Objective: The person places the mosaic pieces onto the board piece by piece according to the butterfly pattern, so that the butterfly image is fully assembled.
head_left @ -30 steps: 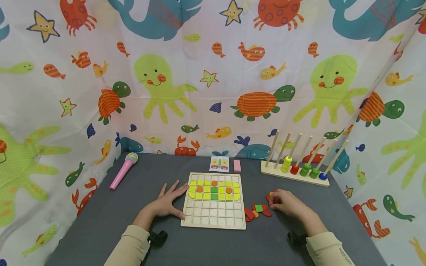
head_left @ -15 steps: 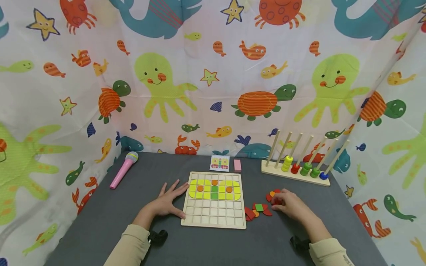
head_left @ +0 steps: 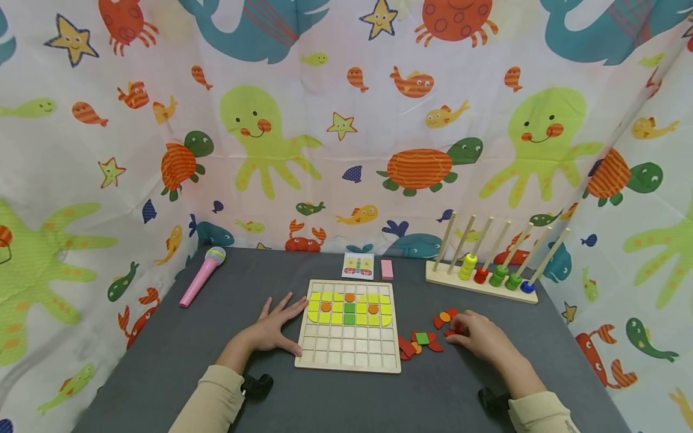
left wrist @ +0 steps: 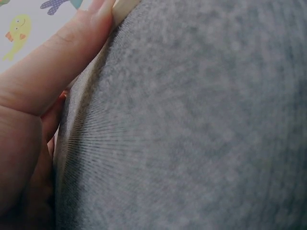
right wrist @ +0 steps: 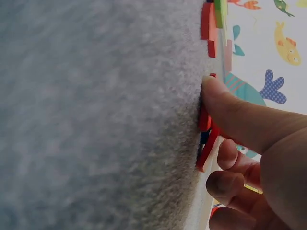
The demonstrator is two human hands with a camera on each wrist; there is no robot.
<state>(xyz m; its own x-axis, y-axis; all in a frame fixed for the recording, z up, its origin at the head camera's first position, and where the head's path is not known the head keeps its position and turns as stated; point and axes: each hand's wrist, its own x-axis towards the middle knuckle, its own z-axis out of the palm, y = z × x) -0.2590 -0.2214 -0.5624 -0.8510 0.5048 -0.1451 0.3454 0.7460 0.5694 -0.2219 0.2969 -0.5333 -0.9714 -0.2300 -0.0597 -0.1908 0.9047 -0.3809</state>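
A square wooden grid board (head_left: 348, 346) lies on the table, its upper rows filled with yellow tiles (head_left: 381, 299), a few orange discs (head_left: 349, 297) and green squares (head_left: 349, 308). My left hand (head_left: 267, 332) rests spread against the board's left side, with the thumb (left wrist: 62, 60) at the near corner. To the right of the board, my right hand (head_left: 479, 338) curls thumb and fingers around a red tile (right wrist: 205, 116) low at the tabletop. Other loose red tiles (head_left: 405, 347), a green square (head_left: 421, 338) and orange discs (head_left: 444, 316) lie between board and right hand.
Behind the board are a pattern card (head_left: 358, 266) and a pink block (head_left: 387, 269). A pegged wooden stand (head_left: 482, 285) with colored rings is at the back right. A pink toy microphone (head_left: 201, 278) lies at the left. A sea-animal curtain (head_left: 346, 180) encloses the table.
My right hand has shifted slightly right along the table, uncovering the orange disc and red tiles beside it. My left hand and the board have stayed in place.
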